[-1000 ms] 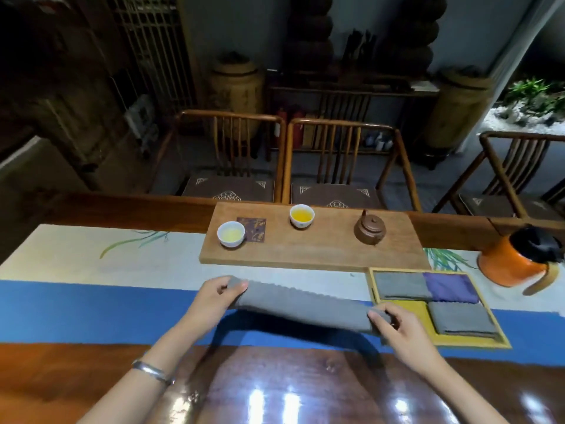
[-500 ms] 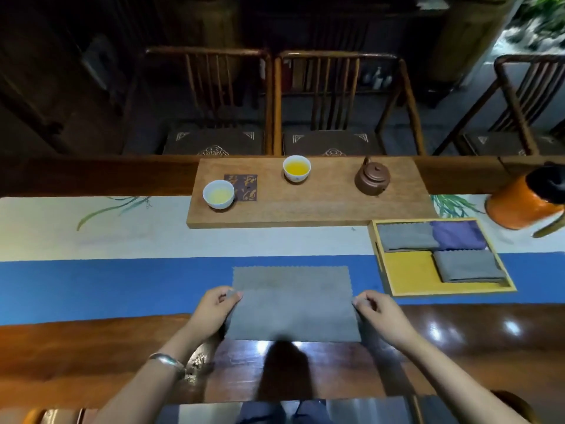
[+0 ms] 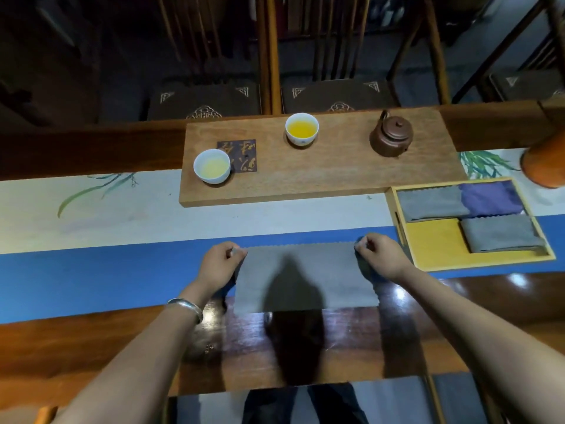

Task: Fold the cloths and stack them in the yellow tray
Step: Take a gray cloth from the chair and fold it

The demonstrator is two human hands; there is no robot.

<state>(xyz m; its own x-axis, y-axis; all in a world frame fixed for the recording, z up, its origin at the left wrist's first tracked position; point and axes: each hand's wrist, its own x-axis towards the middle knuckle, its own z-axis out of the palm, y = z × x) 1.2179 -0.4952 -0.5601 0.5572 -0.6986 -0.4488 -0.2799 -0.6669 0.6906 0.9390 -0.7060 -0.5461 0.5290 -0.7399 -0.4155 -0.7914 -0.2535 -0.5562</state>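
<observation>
Left hand [image 3: 220, 264] and right hand [image 3: 380, 255] each pinch a far corner of the grey cloth [image 3: 302, 276], flat on the worktop [image 3: 91, 341] beside the yellow tray [image 3: 428, 243]. Inside lie two grey folded cloths [image 3: 431, 203] and a purple one [image 3: 489, 197]. An orange vessel [image 3: 547, 163] is cut off at right.

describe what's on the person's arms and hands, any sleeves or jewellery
Both forearms are bare, with no sleeves in view. The left hand has a silver bangle at the wrist, a plain smooth band. The right hand and its wrist carry nothing. No rings show on the fingers.
</observation>
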